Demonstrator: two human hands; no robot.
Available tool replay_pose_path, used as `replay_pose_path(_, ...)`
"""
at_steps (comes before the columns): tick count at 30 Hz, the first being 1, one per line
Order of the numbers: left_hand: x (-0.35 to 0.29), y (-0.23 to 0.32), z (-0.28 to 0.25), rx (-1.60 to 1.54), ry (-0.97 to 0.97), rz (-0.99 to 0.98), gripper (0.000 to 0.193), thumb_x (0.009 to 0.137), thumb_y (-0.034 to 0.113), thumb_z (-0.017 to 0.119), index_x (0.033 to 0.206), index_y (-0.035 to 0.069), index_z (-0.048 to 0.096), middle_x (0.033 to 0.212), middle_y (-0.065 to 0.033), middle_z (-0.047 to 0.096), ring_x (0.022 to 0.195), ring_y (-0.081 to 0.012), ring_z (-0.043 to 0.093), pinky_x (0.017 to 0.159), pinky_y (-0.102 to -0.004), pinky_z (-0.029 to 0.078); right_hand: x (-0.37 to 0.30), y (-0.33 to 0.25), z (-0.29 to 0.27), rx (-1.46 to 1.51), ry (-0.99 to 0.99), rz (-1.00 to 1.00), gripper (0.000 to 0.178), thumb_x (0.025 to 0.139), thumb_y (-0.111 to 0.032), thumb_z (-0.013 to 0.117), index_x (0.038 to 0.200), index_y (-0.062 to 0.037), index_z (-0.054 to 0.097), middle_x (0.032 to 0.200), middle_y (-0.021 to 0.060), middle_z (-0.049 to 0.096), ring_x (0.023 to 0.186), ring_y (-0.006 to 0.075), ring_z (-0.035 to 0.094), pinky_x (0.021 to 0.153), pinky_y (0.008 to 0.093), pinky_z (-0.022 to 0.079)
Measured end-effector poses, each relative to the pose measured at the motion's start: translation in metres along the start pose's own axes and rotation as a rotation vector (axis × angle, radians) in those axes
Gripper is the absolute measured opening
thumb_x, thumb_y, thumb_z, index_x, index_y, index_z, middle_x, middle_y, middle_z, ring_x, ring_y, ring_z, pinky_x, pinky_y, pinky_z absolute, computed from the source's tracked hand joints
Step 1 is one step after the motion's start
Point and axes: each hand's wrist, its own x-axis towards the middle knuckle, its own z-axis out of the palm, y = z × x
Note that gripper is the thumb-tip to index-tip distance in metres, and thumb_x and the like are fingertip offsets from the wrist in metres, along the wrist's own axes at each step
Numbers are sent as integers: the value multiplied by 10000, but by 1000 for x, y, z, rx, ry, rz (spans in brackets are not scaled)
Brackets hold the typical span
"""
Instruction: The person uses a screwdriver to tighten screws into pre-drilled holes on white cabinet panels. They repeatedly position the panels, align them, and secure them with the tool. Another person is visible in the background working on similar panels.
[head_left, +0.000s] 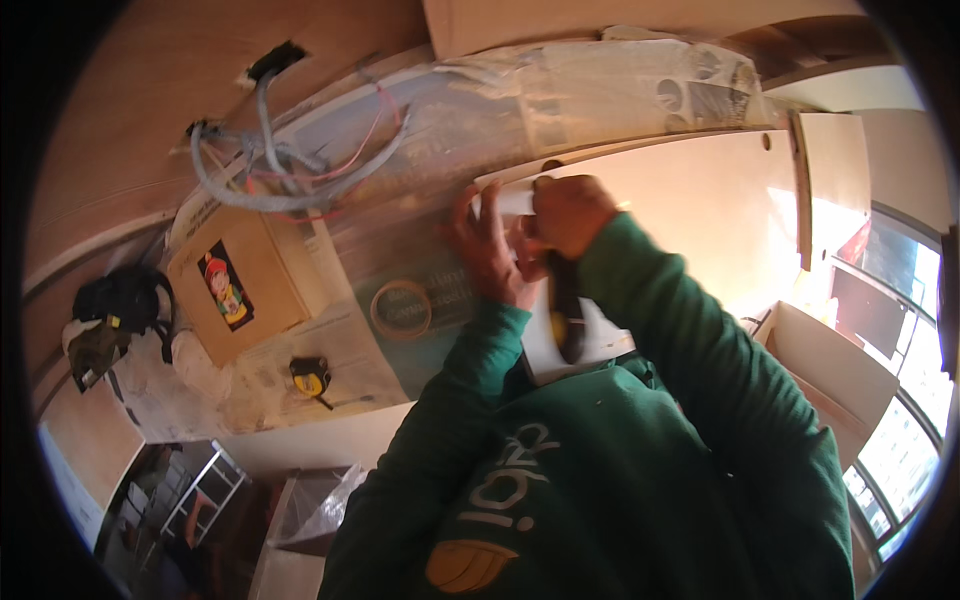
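A narrow white panel (pixel 589 338) stands against my front, its lower end near my sweater. At its left edge my left hand (pixel 497 248) grips it, fingers spread upward and thumb on the near side. My right hand (pixel 572 212) is closed in a fist at the panel's upper part, close to the left fingers. Below that fist hangs a dark tool with a yellow patch (pixel 568 318); its working end is hidden, so its exact kind cannot be made out.
A large pale board (pixel 690 190) lies to the right. On the covered surface at left are a tape roll (pixel 401 309), a tape measure (pixel 310 377), a cardboard box (pixel 240 275) and a black bag (pixel 125 300). Grey cables (pixel 265 200) dangle from wall holes. A ladder (pixel 205 490) stands lower left.
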Motion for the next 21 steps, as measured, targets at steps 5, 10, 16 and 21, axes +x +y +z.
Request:
replay_pose_path(5,-3,3,8,-40,100,40,460,994,240,637,1429,103,579,1422,-205,485,1296,-420,499,1173,-687,216,-26,7,22,122,-65,-61,305,829,-232,764,1029,-5,795,1079,163,769,1041,367,707,865,400,583)
replay_pose_path(10,4,8,-7,124,39,83,448,1013,230,610,1440,100,566,1371,-220,484,1292,-420,475,1151,-632,277,-25,40,-11,470,-283,185,318,956,-164,606,1179,33,717,847,146,725,594,235,712,594,353,621)
replay_pose_path(16,0,7,-7,105,43,48,459,1019,269,611,1452,129,554,1402,-189,486,1324,-417,473,1166,-733,165,-28,20,16,1019,-4,224,377,1022,-167,440,1262,36,648,657,141,638,459,233,649,474,370,572)
replay_pose_path(21,1,4,-2,56,43,39,462,1022,282,609,1456,137,550,1418,-190,475,1343,-413,468,1171,-726,155,-23,42,29,65,32,-287,316,814,-218,753,997,39,741,902,147,723,773,281,712,744,389,596)
